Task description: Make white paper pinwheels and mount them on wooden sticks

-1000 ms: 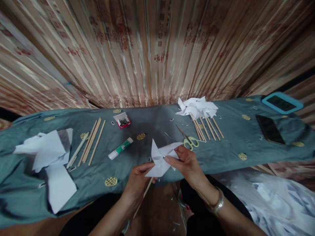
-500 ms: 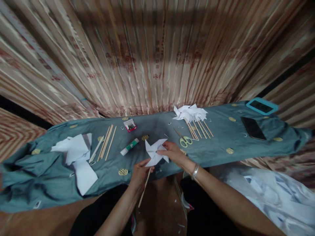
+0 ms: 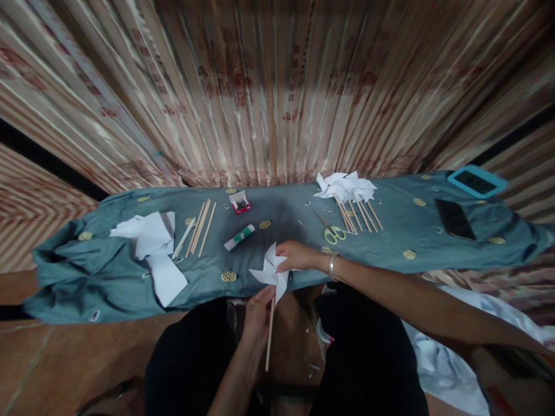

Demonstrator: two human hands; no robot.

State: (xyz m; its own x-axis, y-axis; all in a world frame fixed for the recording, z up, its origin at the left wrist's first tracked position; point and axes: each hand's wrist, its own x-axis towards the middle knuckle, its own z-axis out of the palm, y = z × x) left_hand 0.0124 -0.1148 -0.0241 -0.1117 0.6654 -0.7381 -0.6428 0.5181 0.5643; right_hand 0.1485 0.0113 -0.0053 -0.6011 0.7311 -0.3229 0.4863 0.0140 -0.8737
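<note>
A white paper pinwheel [image 3: 267, 270] is held over the front edge of the cloth-covered table, with its thin wooden stick [image 3: 269, 341] pointing down. My left hand [image 3: 259, 311] is closed round the upper stick, just below the blades. From the right, my right hand [image 3: 300, 256] pinches a paper blade near the centre; its fingertips are partly hidden. Beyond my hands lie a glue stick [image 3: 240, 237] and a small red-and-white box of tacks or pins [image 3: 240, 203]. Green-handled scissors [image 3: 333, 234] lie to the right, close to a pile of finished-looking pinwheels [image 3: 344, 187].
Loose wooden sticks [image 3: 199, 228] and white paper pieces [image 3: 167, 280] lie on the left of the blue-green tablecloth [image 3: 286, 214]. A dark phone [image 3: 455, 219] and a blue-framed device [image 3: 477, 181] are at the far right. White material [image 3: 446, 364] sits below the table's right side.
The pinwheel has turned, and its stick now hangs nearly straight down instead of slanting. Both hands keep their hold. The whole view has shifted slightly.
</note>
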